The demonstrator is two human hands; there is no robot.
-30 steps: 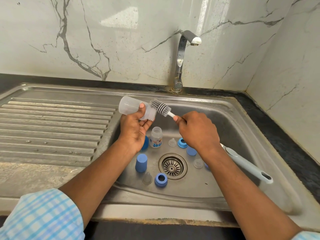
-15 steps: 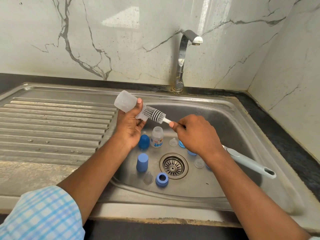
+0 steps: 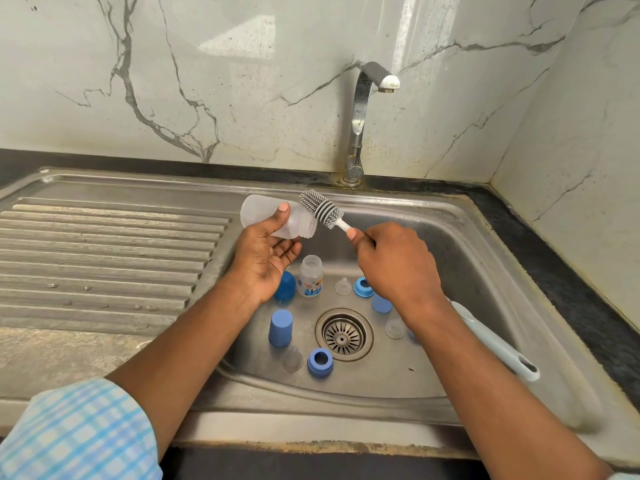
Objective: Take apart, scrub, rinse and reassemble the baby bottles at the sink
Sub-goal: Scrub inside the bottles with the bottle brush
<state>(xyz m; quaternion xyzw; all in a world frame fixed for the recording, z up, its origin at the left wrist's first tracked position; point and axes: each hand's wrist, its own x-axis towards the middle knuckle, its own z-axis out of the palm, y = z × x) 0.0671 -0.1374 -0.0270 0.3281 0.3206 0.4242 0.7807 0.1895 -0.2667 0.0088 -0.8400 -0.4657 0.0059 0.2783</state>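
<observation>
**A:** What fills most of the view?

**B:** A steel sink set in a dark worktop. Its ribbed draining board is to the left, a marble wall rises behind, and a tap stands at the back rim with its spout over the basin.

**A:** And the person?

**B:** Both forearms reach in over the front edge, and a checked sleeve shows on the left arm. The left grip is palm up over the basin's rear left. Its thumb presses the side of a clear bottle and its fingers lie beneath, so the bottle lies on its side with its mouth to the right.

**A:** The other one?

**B:** The right grip is a fist wrapped round the brush, thumb along the white stem just below the grey bristles. The pale handle runs out past the wrist to the right. The brush head lies across the bottle's neck, outside the mouth. Whether it touches cannot be told.

**A:** What's on the basin floor?

**B:** Loose parts stand around the drain.
- **Bottle:** A small bottle stands upright and open-topped behind the drain.
- **Caps:** A blue cap stands left of the drain. A darker cap is half hidden by the left wrist, and a third cap is beside the right wrist.
- **Collars:** One blue collar lies in front of the drain and another collar behind it.
- **Teats:** A clear teat is just beside the front collar. A second teat is beside the rear one, and a last teat is right of the drain.
</observation>
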